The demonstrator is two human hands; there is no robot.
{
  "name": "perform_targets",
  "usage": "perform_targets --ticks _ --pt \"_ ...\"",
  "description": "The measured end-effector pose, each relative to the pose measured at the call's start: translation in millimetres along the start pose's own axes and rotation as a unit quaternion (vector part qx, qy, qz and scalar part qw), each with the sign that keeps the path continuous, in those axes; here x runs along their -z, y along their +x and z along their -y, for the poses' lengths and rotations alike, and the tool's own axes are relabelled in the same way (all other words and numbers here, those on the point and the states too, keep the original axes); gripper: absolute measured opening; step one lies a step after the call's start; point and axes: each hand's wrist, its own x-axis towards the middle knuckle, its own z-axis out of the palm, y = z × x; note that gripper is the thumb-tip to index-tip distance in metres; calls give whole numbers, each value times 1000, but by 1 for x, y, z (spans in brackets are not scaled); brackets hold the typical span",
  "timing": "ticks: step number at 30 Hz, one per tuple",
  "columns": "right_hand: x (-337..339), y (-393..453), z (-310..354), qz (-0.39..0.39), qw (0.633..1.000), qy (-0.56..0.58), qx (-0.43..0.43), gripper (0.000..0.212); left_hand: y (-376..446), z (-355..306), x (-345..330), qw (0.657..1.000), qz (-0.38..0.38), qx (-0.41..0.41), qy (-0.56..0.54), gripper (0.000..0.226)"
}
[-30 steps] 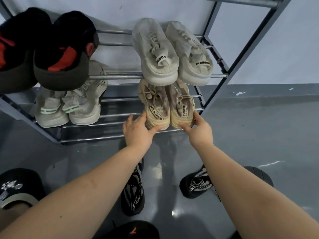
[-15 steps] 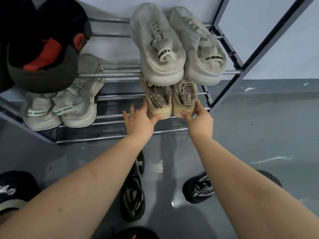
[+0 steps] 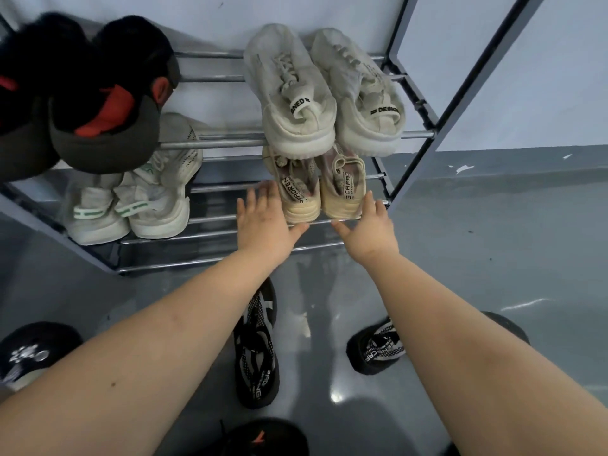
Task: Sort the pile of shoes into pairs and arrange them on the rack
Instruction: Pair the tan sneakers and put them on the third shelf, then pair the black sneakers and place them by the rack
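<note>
Grey glossy floor (image 3: 493, 258) under a metal rack (image 3: 414, 133) against a pale wall. Both hands spread, gripping nothing: left hand (image 3: 263, 222) beside the heel of the left beige sneaker (image 3: 301, 195), right hand (image 3: 371, 228) at the right beige sneaker (image 3: 343, 189), likely squaring the pair heel-out on the lower shelf. White pair (image 3: 325, 93) sits above, heels out too. Black patterned shoes (image 3: 258, 343) lie apart on the floor, unsorted.

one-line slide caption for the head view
Both open hands, left hand and right hand, at the heels of the beige sneaker pair on the rack.
</note>
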Motion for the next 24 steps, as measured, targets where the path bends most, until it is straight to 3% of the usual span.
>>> perform_targets --ticks 3,6,10,16,24 --pt "0 -31 -15 27 993 -100 49 89 -40 -3 -1 992 37 -106 65 88" --pt "4 -61 -41 53 975 -198 88 88 -82 -4 -12 961 111 -207 143 83" --pt "10 -98 -84 98 950 -282 94 85 -131 -1 -28 923 194 -273 190 82" --pt "9 -137 -150 136 940 -306 56 84 -150 -10 -38 889 268 -305 213 79" --pt "15 -151 -211 177 927 -330 4 81 -146 -52 -78 886 337 -264 178 80"
